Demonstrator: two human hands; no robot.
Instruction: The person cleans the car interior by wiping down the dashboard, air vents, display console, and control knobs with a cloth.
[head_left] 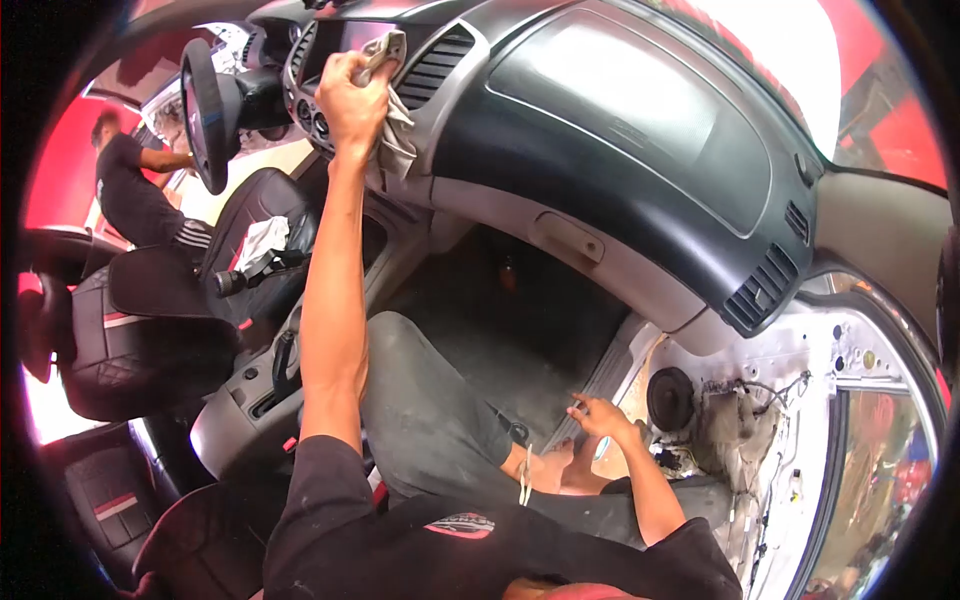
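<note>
Your left hand (353, 103) clamps the cloth (398, 152); its length hangs down the vent's (440, 66) left edge; right hand (597, 413), fingers apart, is farther.

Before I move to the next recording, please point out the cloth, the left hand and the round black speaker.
Cloth (399, 150): head view, on its hanging lower folds.
Left hand (354, 104): head view, back of the hand.
Round black speaker (670, 399): head view, middle of its face.
</note>
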